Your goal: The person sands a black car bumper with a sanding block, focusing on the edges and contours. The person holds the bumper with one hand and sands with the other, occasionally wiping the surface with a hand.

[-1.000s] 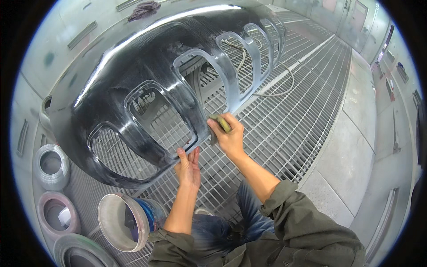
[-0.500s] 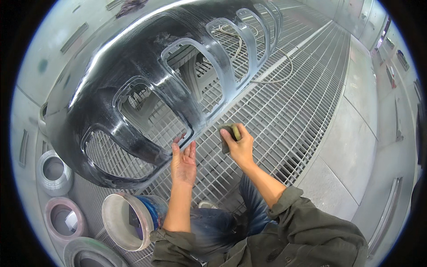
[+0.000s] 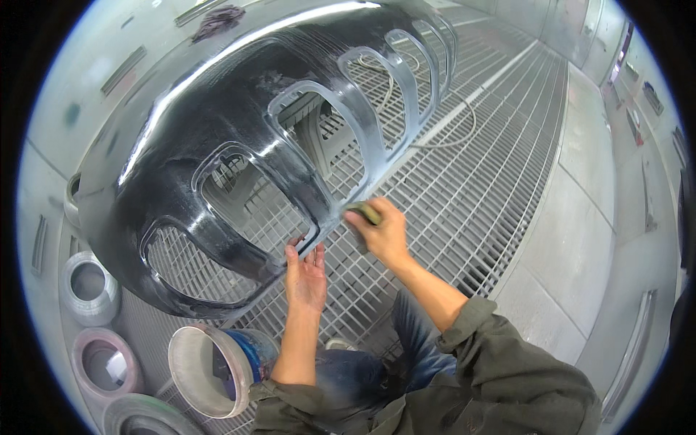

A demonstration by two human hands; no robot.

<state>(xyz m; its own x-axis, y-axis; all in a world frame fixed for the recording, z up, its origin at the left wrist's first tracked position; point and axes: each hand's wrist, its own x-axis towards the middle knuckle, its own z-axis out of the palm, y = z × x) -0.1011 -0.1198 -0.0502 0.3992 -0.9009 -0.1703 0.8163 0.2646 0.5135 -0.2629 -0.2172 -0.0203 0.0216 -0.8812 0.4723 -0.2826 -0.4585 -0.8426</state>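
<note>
A large, glossy dark shell [image 3: 174, 130] with several rounded openings curves across the upper left. Along its near lower edge runs a paler, whitish rim [image 3: 377, 161]. My left hand [image 3: 306, 283], palm turned up, has its fingers curled about that rim at the corner of an opening; some fingertips are hidden behind it. In my right hand [image 3: 389, 232] is a sanding pad [image 3: 368, 213], yellow-green with a dark grey sheet, somewhat smeared by motion. The pad meets the rim a little to the right of my left hand.
A whitish bucket [image 3: 206, 370] with a blue outside stands at the lower left. Rolls of tape-like rings [image 3: 90, 288] lie left of it. Metal grating [image 3: 471, 196] covers the floor, with a hose [image 3: 464, 141] on it. A purple rag [image 3: 219, 22] lies beyond the shell.
My right hand has moved slightly left, bringing the sanding pad from beside the rim onto it. My left hand and the shell have shifted slightly right and down in view.
</note>
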